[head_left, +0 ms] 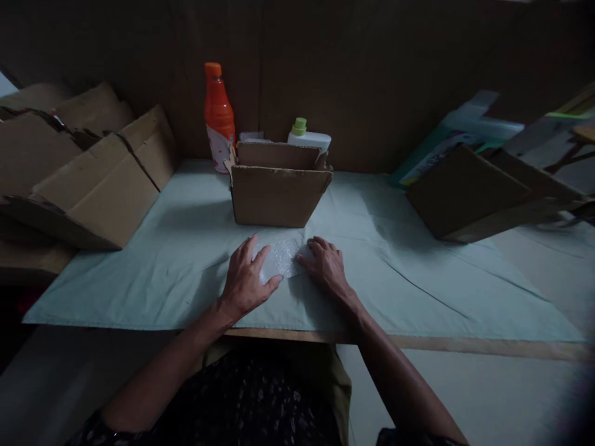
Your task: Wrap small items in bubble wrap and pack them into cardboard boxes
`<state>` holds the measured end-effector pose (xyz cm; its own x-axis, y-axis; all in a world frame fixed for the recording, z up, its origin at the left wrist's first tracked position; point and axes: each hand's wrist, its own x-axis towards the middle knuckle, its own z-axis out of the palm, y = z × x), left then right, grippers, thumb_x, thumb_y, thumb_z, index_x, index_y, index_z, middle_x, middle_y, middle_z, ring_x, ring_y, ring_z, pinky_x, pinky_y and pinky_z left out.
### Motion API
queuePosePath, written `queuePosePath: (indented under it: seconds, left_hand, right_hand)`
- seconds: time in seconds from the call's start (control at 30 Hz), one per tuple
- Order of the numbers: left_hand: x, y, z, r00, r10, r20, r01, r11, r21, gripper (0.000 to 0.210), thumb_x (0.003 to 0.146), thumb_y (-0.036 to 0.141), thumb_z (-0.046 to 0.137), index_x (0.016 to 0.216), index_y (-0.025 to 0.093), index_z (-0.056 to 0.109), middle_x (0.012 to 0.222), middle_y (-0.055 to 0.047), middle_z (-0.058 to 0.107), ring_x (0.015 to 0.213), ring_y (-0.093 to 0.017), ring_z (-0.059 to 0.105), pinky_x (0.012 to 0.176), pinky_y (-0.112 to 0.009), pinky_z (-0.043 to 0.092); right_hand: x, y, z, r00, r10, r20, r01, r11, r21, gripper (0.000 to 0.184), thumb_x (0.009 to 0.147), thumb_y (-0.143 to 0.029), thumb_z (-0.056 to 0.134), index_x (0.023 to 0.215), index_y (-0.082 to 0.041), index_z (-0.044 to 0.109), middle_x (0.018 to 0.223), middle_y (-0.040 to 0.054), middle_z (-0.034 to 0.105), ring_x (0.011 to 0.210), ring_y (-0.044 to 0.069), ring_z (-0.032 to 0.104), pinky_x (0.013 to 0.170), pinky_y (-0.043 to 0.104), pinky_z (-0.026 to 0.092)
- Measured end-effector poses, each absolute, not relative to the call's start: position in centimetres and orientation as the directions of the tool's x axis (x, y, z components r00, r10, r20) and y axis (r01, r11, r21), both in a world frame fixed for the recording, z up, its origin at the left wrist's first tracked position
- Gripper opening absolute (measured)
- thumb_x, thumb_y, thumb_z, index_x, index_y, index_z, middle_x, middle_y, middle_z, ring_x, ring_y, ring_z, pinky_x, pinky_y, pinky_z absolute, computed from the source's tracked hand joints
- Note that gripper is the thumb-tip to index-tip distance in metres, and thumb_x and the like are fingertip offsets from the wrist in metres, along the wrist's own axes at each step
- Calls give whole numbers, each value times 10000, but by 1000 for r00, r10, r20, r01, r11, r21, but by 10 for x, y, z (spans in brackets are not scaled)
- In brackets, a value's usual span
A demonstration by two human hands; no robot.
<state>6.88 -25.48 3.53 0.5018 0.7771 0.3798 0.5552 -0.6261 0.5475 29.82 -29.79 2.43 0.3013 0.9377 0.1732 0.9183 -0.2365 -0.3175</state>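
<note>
A small clear piece of bubble wrap [284, 259] lies on the cloth, between my two hands. My left hand [245, 279] is at its left end, fingers spread and thumb stretched toward the middle of the wrap. Resting over the right end is my right hand [325, 263], its fingers a little bent and its thumb apart from them on the wrap. Neither hand lifts the wrap. Just beyond it stands an open cardboard box [276, 197], upright, its inside mostly hidden by the front wall.
An orange-red bottle [218, 118] and a white bottle with a green cap [309, 137] stand behind the box. Several cardboard boxes [102, 192] crowd the left side. At right are another box [469, 192] and a blurred teal bottle [427, 148]. Pale green cloth [418, 266] covers the table.
</note>
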Motion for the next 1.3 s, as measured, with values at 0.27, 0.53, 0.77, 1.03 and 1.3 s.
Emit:
queuePosePath:
  seconds: [0.27, 0.53, 0.77, 1.03, 1.3]
  left_hand:
    - [60, -242, 12, 356, 873, 334, 672, -487, 557, 670, 734, 104, 552, 1396, 203, 536, 1414, -150, 573, 1287, -343, 549, 1100, -517, 437]
    - [8, -220, 20, 293, 891, 347, 726, -443, 526, 567, 765, 254, 599, 1323, 154, 593, 1042, -154, 693, 1023, -362, 618, 989, -569, 479]
    - [52, -135, 34, 166, 921, 353, 421, -390, 819, 732, 732, 265, 672, 1428, 153, 476, 1374, -170, 587, 1281, -331, 557, 1115, -505, 437]
    - [91, -123, 18, 150, 953, 265, 262, -297, 918, 609, 728, 220, 635, 1321, 171, 508, 1224, -119, 669, 1157, -289, 641, 1049, -449, 487]
    - [91, -130, 14, 126, 964, 232, 275, -259, 926, 578, 785, 262, 626, 1337, 165, 482, 1260, -133, 646, 1183, -287, 626, 1067, -462, 473]
  right_hand:
    - [304, -310, 16, 272, 926, 264, 883, -131, -450, 95, 860, -285, 610, 810, -215, 650, 1322, 129, 673, 1142, 305, 613, 934, 486, 462]
    - [320, -317, 23, 298, 907, 298, 908, -173, -381, 421, 824, -402, 681, 1186, -190, 645, 1377, 183, 629, 1193, 379, 605, 932, 550, 477]
    - [353, -254, 47, 351, 876, 330, 752, -54, -657, 718, 834, -503, 642, 1434, -151, 464, 1410, 229, 578, 1219, 353, 602, 935, 508, 516]
    - [337, -216, 24, 359, 903, 236, 599, -30, -800, 606, 814, -527, 611, 1280, -147, 540, 1061, 108, 684, 782, 220, 627, 675, 341, 517]
    - [327, -223, 25, 399, 890, 223, 570, -50, -820, 489, 846, -501, 609, 1195, -159, 576, 1085, 135, 683, 892, 253, 641, 752, 379, 538]
